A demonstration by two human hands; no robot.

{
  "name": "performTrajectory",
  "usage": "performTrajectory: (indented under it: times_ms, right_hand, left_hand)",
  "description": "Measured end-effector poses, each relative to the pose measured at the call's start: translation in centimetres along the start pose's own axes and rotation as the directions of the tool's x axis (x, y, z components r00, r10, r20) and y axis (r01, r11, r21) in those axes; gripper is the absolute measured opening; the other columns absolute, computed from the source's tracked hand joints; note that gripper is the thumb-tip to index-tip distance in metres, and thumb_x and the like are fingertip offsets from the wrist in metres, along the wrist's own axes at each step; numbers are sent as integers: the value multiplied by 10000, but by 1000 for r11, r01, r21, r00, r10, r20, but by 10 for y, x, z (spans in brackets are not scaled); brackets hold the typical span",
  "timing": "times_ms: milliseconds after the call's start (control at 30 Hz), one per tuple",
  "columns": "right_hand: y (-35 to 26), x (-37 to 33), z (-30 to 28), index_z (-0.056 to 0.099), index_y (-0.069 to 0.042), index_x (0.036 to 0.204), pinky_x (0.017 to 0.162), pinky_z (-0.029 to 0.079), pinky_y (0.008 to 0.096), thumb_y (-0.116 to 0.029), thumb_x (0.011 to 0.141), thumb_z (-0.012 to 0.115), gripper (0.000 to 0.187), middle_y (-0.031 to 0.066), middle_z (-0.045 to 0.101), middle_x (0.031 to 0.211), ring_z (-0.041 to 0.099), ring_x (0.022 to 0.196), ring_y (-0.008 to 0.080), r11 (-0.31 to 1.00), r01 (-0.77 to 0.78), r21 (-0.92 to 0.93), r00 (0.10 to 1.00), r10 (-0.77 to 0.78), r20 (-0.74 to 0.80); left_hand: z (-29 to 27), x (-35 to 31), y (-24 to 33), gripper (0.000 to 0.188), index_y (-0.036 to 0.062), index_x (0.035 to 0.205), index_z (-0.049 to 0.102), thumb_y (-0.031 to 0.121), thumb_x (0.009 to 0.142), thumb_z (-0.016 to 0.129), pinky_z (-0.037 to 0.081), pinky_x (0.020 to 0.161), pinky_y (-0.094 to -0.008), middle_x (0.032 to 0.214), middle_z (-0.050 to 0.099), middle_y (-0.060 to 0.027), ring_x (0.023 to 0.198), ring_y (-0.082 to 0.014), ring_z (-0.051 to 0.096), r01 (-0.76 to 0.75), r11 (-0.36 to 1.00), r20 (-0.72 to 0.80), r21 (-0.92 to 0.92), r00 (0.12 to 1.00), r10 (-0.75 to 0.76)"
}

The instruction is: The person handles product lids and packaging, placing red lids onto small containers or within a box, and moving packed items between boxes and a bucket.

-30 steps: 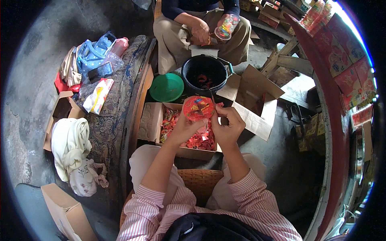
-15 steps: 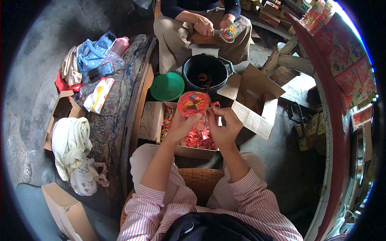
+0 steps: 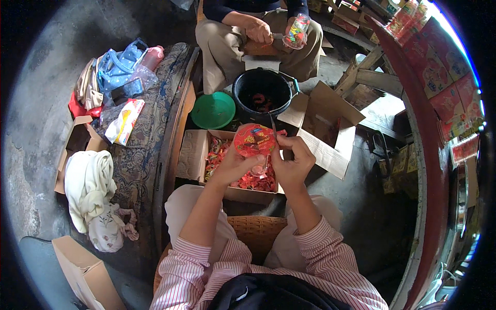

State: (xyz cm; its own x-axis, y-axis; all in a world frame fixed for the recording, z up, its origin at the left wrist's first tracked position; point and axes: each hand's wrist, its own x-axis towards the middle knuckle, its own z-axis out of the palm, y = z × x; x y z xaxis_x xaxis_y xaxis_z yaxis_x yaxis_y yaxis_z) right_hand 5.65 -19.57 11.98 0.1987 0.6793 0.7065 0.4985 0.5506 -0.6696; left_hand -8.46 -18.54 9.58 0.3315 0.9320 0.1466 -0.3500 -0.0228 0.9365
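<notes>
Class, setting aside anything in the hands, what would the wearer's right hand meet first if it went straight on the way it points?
Most likely the near rim of the black bucket, which lies ahead of the right hand; depth is unclear, so it could pass above.

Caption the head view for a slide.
Left hand holds a red-topped cup over a cardboard box of red scraps, right hand beside it.

You're holding a glossy-lidded, clear plastic cup [image 3: 254, 140]. Bucket [image 3: 263, 80] is showing smooth plastic; carton [image 3: 192, 153], matt cardboard; seat [image 3: 258, 227], rough woven cane; your sleeves [image 3: 330, 245], matt cloth.
</notes>
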Motion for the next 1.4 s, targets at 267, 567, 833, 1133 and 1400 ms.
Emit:
performTrajectory:
  times_ms: [267, 567, 833, 1133, 1400]
  right_hand:
    - [2, 2, -2, 632, 23, 791, 551, 475, 215, 115, 631, 637, 184, 93, 613, 713, 604, 619, 120, 999, 2, 33, 1000, -3, 27]
    - [7, 4, -4, 623, 10, 789, 542, 472, 252, 86, 653, 656, 159, 110, 613, 725, 605, 620, 167, 988, -89, 125, 994, 81, 68]
    - [6, 4, -9, 627, -1, 788, 533, 462, 227, 71, 669, 658, 143, 99, 607, 714, 599, 610, 147, 999, 9, 49, 996, -13, 90]
    - [8, 0, -3, 619, 1, 785, 532, 468, 235, 76, 657, 659, 154, 105, 609, 717, 605, 609, 168, 999, 7, 48, 997, -11, 71]
    - [5, 1, -4, 623, 3, 787, 523, 457, 233, 83, 645, 662, 168, 101, 606, 707, 595, 605, 158, 999, 53, 11, 998, -53, 14]
  left_hand:
    - [0, -1, 10, 626, 59, 1258, 338, 133, 728, 664, 373, 930, -303, 1156, 484, -57, 1088, -138, 467, 116, 991, -22, 68, 993, -115]
    - [2, 4, 6, 709, 49, 1239, 340, 125, 666, 750, 404, 903, -305, 1134, 490, -55, 1072, -139, 480, -1, 998, 3, 60, 1000, 1]
    - [-2, 8, 2, 635, 34, 1179, 357, 51, 675, 743, 441, 868, -288, 1106, 505, -70, 1021, -135, 516, -76, 982, -82, 175, 992, 91]
    - [2, 9, 4, 554, 29, 1143, 387, 63, 704, 723, 446, 849, -279, 1074, 530, -68, 1002, -122, 531, -69, 974, -95, 214, 991, 91]
    - [-6, 13, -7, 517, 24, 1135, 405, 64, 720, 710, 441, 856, -277, 1070, 547, -67, 1006, -136, 537, -68, 976, -127, 209, 987, 96]
